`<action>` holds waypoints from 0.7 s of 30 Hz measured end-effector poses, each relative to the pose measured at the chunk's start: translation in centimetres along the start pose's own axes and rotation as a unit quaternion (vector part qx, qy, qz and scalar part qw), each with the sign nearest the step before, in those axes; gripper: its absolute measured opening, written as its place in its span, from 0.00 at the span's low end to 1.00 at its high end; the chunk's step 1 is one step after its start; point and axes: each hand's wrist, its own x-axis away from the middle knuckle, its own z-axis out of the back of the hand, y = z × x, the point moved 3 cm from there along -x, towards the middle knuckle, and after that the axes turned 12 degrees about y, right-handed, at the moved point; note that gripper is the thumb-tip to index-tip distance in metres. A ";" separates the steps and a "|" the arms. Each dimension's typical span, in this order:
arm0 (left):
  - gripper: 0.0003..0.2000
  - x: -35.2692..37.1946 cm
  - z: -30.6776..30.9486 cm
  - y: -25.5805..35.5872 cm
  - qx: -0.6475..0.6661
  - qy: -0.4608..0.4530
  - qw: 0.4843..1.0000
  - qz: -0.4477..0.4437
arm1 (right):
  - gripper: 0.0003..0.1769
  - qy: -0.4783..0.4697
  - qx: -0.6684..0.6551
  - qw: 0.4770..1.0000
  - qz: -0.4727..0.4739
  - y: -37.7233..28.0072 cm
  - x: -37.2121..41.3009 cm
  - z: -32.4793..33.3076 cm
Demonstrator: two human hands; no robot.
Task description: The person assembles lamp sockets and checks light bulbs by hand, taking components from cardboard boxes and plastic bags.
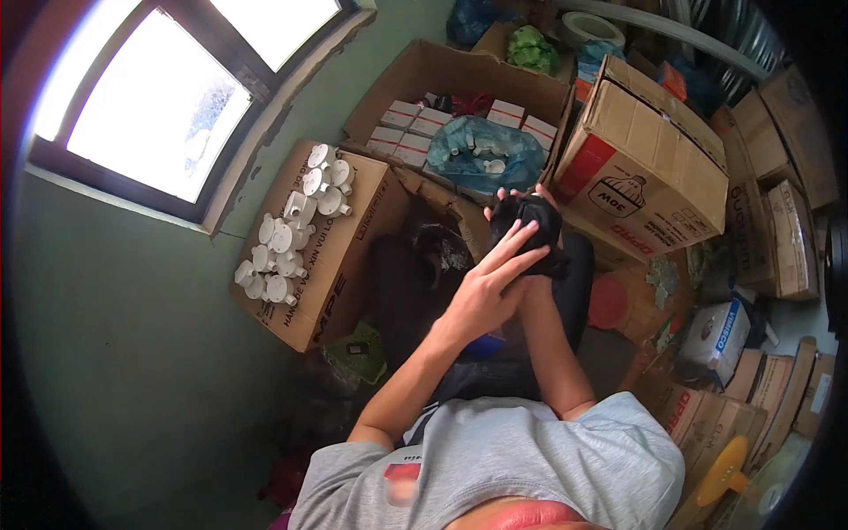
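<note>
A crumpled black bundle (528, 225), soft like cloth or thin plastic, is between my hands above my lap. My right hand (548, 196) cups it from behind, with fingertips showing along its far edge. Across its near side lies my left hand (499, 274), fingers stretched out and a little apart, touching the black surface. Just beyond the hands, a blue plastic bag (486, 159) of small white fittings sits in an open cardboard box (459, 66).
White round junction boxes (281, 237) lie in a cluster on a closed carton (353, 256) at the left, below the window. A large lamp carton (649, 163) stands at the right. Small white boxes (411, 148) fill part of the open box. More cartons (707, 415) line the right side.
</note>
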 end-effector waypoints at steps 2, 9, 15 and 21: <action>0.27 0.7 2.6 0.2 0.033 -0.019 0.998 0.047 | 0.28 0.071 0.071 0.995 0.011 -0.1 1.4 -1.6; 0.22 -1.2 5.2 0.2 0.135 0.146 0.977 0.073 | 0.40 0.100 -0.086 0.974 -0.185 1.8 6.4 -5.6; 0.23 0.4 2.3 1.6 0.009 0.043 0.998 0.042 | 0.37 0.075 0.096 0.989 -0.085 3.0 6.4 -8.1; 0.25 1.2 6.2 1.1 0.093 0.042 0.990 0.100 | 0.42 0.098 0.152 0.982 -0.048 -0.1 4.7 -7.7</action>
